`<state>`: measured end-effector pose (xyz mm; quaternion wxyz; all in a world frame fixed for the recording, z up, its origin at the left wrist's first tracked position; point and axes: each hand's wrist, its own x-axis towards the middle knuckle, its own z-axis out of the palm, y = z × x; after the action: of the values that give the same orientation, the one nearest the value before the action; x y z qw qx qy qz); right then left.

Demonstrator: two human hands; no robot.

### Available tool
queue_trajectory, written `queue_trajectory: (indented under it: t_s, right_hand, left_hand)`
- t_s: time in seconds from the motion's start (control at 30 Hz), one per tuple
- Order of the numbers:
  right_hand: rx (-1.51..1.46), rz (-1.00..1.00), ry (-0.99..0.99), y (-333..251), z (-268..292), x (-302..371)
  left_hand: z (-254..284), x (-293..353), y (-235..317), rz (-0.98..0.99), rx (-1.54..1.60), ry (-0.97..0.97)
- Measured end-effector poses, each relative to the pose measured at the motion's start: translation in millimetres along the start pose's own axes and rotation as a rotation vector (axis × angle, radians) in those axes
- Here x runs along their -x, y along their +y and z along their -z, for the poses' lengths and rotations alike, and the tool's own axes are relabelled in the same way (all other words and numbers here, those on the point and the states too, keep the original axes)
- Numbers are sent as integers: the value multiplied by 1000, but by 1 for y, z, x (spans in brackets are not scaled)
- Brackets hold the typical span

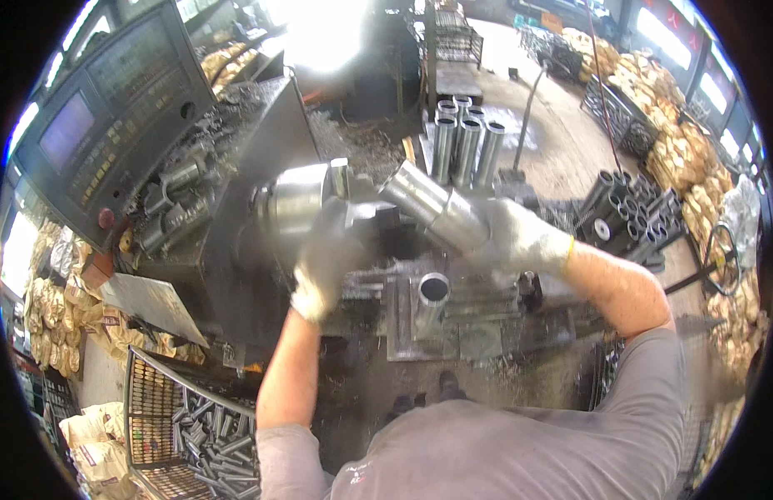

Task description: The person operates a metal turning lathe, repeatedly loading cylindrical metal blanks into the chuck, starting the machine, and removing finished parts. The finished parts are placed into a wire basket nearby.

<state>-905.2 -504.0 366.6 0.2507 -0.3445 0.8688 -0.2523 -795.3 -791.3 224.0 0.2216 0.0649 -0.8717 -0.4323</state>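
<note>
My right hand (pixel 527 239), in a pale work glove, is wrapped round the lower right end of a shiny steel tube (pixel 421 200). The tube is tilted, its upper left end pointing at the lathe chuck (pixel 296 202) but apart from it. In front of that chuck is my gloved left hand (pixel 324 254), its fingers smeared by motion and dark against the machine. A short steel tube (pixel 433 302) stands upright on the machine's flat ledge, between my forearms.
Several finished-looking tubes (pixel 466 146) stand upright behind the work area. More dark tubes (pixel 630 212) are stacked at the right. A control panel (pixel 111 125) rises at the left. Below it, a mesh basket (pixel 150 392) holds many small tube pieces. Filled sacks (pixel 678 158) line the right side.
</note>
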Motion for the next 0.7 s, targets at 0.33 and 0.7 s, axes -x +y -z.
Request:
queue_trajectory:
  t_s: [0.33, 0.7]
  right_hand:
    - [-754, -359, -349, 55, -221, 60]
    - [-416, -42, -203, 163, -283, 64]
  left_hand:
    - [-103, 179, 15, 918, 1165, 172]
    - [-99, 213, -40, 1009, 1764, 101]
